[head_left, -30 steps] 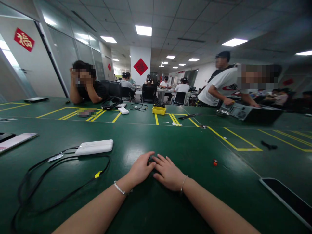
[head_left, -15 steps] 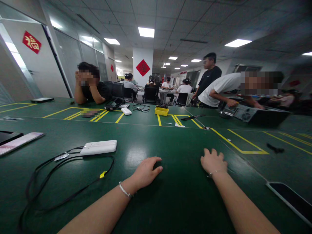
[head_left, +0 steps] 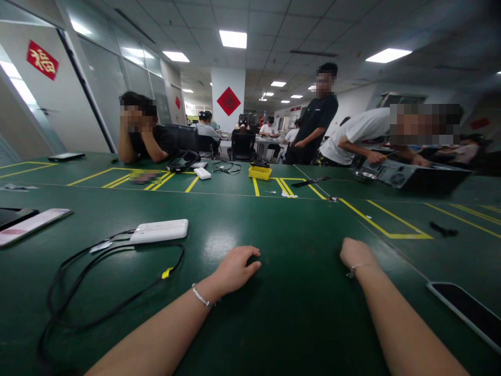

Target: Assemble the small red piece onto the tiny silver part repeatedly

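Observation:
My left hand rests on the green table, thumb and fingers apart, holding nothing. On the right, my right hand is closed into a fist above or on the tabletop, and its fingertips are hidden. To the left of my left hand lies a white power bank with a looping black cable that carries a yellow tag. A phone lies at the right edge, to the right of my right forearm.
Across the table stand a yellow bin and a computer case, which a bending person handles. Another person sits at the far left. Dark flat devices lie at the left edge, and a short black cable at the right.
My right hand has gone from spread fingers to a fist and shifted slightly right. My left hand looks nearly the same. The standing person in black has moved left.

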Demonstrator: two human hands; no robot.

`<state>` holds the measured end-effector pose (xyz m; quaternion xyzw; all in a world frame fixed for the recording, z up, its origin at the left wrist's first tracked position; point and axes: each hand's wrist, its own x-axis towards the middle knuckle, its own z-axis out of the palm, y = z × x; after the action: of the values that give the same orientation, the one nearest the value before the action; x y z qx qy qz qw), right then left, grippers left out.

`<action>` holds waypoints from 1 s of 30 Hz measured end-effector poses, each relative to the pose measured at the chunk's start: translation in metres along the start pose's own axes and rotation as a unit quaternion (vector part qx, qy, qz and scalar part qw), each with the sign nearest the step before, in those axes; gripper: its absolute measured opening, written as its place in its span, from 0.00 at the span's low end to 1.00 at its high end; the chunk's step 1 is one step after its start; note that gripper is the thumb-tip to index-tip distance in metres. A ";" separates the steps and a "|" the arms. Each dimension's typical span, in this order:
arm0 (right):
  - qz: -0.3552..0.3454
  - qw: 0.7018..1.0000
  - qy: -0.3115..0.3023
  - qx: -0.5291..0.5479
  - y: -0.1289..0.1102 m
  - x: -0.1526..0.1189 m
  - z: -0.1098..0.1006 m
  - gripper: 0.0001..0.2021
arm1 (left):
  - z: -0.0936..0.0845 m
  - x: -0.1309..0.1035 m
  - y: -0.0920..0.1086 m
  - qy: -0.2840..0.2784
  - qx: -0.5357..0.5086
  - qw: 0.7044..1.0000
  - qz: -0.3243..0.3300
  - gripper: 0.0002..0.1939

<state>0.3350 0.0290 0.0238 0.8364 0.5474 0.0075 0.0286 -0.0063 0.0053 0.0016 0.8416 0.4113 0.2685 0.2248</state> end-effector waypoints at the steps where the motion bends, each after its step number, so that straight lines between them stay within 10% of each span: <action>1: -0.006 1.000 0.017 0.003 -0.003 -0.002 -0.003 0.14 | 0.000 0.000 0.000 0.000 -0.002 1.000 0.000 0.13; 7: -0.297 0.922 0.219 0.118 -0.072 -0.046 -0.017 0.13 | -0.004 0.000 0.006 0.005 -0.044 0.999 -0.031 0.15; 16: -0.625 0.730 0.238 0.141 -0.152 -0.114 -0.003 0.15 | 0.002 0.003 -0.002 0.008 -0.148 0.989 -0.025 0.08; 19: -0.544 0.794 0.244 0.114 -0.138 -0.102 -0.014 0.16 | 0.001 0.005 -0.003 0.028 -0.238 0.967 -0.086 0.08; 24: -0.094 0.987 0.129 0.005 -0.065 -0.053 -0.025 0.16 | -0.005 0.008 -0.001 0.089 -0.385 0.906 -0.151 0.09; 30: 0.049 0.998 -0.049 0.010 0.014 -0.009 -0.010 0.17 | -0.008 0.008 -0.001 0.105 -0.410 0.892 -0.157 0.10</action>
<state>0.3434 0.0160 0.0349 0.8617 0.5038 -0.0375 0.0464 -0.0077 0.0132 0.0088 0.5657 0.4125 0.4613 0.5451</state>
